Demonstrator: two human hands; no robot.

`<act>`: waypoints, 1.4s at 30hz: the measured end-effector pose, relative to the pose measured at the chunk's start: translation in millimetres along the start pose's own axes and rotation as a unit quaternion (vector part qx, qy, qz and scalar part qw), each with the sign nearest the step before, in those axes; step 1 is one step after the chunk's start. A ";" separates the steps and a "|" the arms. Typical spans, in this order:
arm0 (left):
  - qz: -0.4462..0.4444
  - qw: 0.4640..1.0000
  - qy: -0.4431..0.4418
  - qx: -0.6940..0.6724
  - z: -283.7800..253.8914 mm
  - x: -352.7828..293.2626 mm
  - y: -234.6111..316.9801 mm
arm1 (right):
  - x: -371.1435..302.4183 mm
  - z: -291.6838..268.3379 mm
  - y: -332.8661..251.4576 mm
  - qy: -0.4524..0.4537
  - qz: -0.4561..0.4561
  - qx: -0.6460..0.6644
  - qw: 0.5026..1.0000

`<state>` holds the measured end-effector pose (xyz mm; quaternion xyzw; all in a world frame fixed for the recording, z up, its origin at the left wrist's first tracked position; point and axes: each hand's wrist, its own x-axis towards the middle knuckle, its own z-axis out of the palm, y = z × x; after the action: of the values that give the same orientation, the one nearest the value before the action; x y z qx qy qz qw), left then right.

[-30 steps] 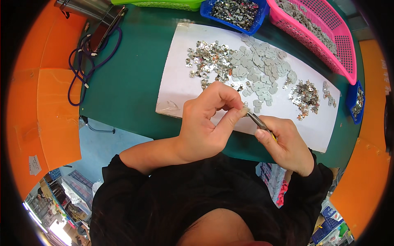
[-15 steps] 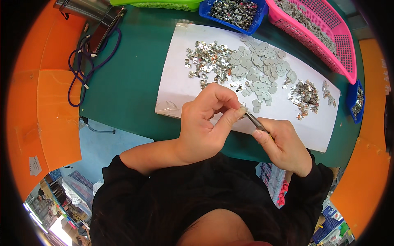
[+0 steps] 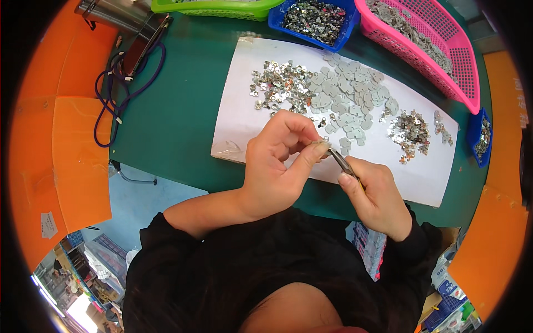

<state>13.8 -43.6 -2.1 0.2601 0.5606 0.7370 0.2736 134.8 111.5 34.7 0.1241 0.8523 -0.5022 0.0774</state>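
My left hand (image 3: 286, 166) is closed in a pinch between thumb and forefinger, above the near edge of a white board (image 3: 233, 125). A small part sits at those fingertips; it is mostly hidden, so I cannot tell its kind. My right hand (image 3: 377, 194) is wrapped round a pair of pliers (image 3: 341, 161), whose metal jaws reach to the left fingertips. Beyond the hands lie a pile of shiny metal pieces (image 3: 283, 83), a heap of flat grey plates (image 3: 350, 89) and, to the right, a pile of smaller metal pieces (image 3: 411, 133).
A blue tray (image 3: 350, 25) of metal bits and a pink basket (image 3: 422, 61) of grey pieces stand at the far side. Another blue tray (image 3: 476, 136) sits right, a green basket (image 3: 216, 8) at the top. A purple cord (image 3: 147, 83) lies left on the green table (image 3: 172, 122).
The pliers and my right hand have shifted slightly left, with the jaws still at the left fingertips. My left hand keeps its pinch almost in place.
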 end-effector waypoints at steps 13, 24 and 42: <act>-0.002 0.998 -0.021 0.056 21.2 11.2 6.8 | -16.5 -4.6 13.9 0.186 -0.093 -0.126 0.970; 0.146 0.978 -0.031 0.149 21.7 40.4 -15.8 | -91.8 -63.9 117.2 0.508 0.154 -0.329 0.781; 0.214 0.961 0.150 0.086 -17.1 71.4 -15.3 | -104.6 -74.2 157.8 0.695 -0.047 0.125 0.707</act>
<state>-47.3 -2.2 -15.4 0.2831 0.5876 0.7580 -0.0014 280.1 235.8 -34.7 0.4066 0.5987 -0.3792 -0.5766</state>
